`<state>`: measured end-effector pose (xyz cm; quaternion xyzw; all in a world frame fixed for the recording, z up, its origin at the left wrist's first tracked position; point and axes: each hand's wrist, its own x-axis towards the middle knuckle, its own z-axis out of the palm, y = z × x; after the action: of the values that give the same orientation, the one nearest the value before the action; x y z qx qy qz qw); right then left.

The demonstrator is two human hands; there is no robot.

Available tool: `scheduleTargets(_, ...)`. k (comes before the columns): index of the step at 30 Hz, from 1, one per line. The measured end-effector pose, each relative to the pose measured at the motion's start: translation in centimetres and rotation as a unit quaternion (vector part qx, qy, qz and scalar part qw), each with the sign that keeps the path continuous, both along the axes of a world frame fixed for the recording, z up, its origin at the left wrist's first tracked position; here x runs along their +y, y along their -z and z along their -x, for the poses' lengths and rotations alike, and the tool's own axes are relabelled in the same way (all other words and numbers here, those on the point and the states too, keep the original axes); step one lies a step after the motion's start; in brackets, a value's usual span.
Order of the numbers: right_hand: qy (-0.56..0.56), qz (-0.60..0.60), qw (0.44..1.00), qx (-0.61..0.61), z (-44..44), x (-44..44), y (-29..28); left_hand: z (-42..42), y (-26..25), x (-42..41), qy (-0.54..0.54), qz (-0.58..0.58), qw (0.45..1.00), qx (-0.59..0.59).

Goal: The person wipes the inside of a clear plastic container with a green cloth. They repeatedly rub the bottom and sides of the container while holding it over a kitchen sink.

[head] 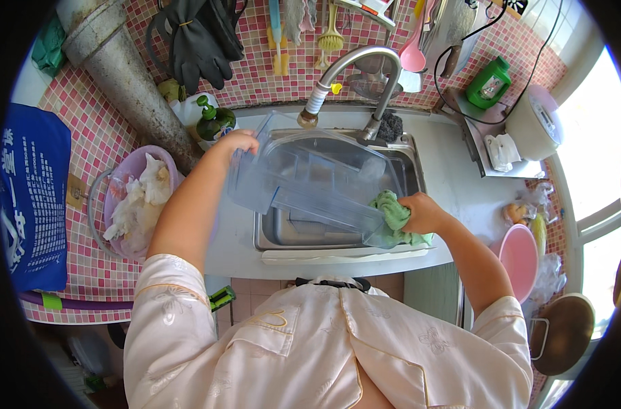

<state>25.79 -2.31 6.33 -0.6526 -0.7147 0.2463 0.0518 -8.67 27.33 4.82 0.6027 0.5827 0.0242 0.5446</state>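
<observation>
A large clear plastic bin, tilted, spans the stainless steel sink. My left hand grips its upper left edge beside the green pump bottle. At its lower right corner, my right hand holds a green cloth bunched against the plastic. Part of the cloth hangs over the sink's front right edge. Above the bin arches a metal faucet with a white flexible nozzle; no running water can be made out. The fingertips of my right hand are partly hidden by the cloth.
A green pump bottle and a thick pipe stand left of the sink, near a purple bucket of plastic bags. A dark scourer lies behind the faucet. On the right are a pink basin and a white appliance.
</observation>
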Motion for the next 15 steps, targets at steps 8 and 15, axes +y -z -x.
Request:
scheduleTargets(8,0.020,0.017,1.000,0.010,1.9,1.7,1.2,2.2,4.6,0.7,-0.039,-0.072,0.996,-0.030)
scheduleTargets(15,0.058,0.047,0.996,0.044,3.4,2.2,1.1,0.9,0.9,-10.5,0.068,-0.487,0.871,-0.005)
